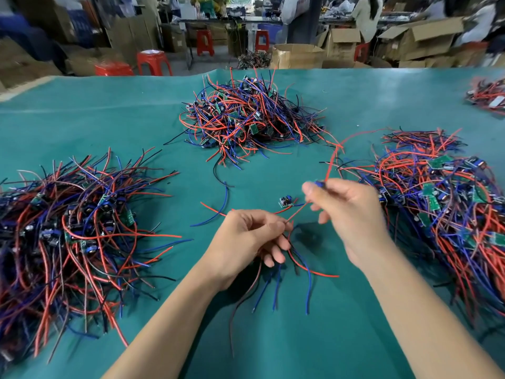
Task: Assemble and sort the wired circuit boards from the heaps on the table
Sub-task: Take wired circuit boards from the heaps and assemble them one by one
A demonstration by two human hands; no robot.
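My left hand (246, 236) grips a small bundle of red, blue and black wires (300, 266) that hang below its fingers over the green table (82, 119). My right hand (347, 212) is raised beside it and pinches a small board with a long red wire (332, 162) running up and back towards the right heap. A single small circuit board (285, 201) with red and blue leads lies on the cloth between the hands. Heaps of wired boards lie at the left (68, 228), at the far middle (248, 119) and at the right (442, 209).
A smaller pile of wired boards (489, 95) sits at the far right edge. Beyond the table stand red stools (153, 62), open cardboard boxes (295, 56) and people at another bench.
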